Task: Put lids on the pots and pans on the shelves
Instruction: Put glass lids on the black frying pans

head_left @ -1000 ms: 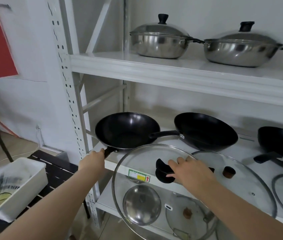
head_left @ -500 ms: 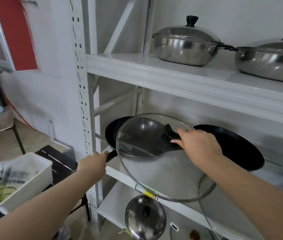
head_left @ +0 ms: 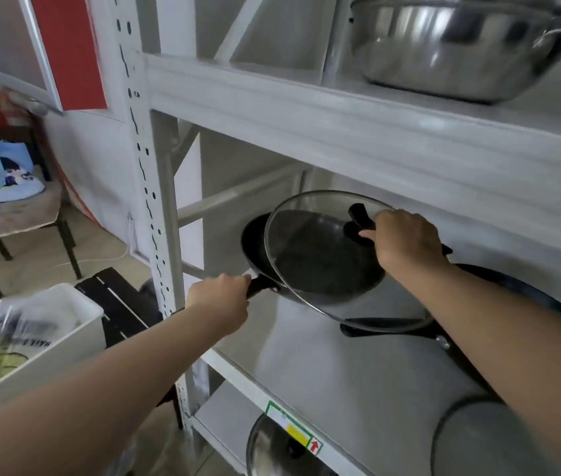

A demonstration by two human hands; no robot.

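A black wok [head_left: 255, 245] sits at the left end of the middle shelf [head_left: 341, 365]. My left hand [head_left: 219, 298] grips its dark handle at the shelf's front edge. My right hand [head_left: 406, 240] holds a glass lid [head_left: 310, 255] by its black knob, tilted over the wok and covering most of it, with its near rim lower. A second black wok [head_left: 512, 286] lies to the right, partly behind my right forearm; its long handle [head_left: 389, 326] runs under the lid's rim.
A steel pan [head_left: 450, 46] stands on the top shelf. A steel lid [head_left: 272, 448] and another glass lid [head_left: 471, 441] lie lower down. The white upright post [head_left: 148, 201] is just left of my left hand. A white bin [head_left: 32, 341] and a stool are at the left.
The lid has gone from low in front of the shelf up and back over the left wok. My left hand has stayed on the wok's handle. The view has moved closer.
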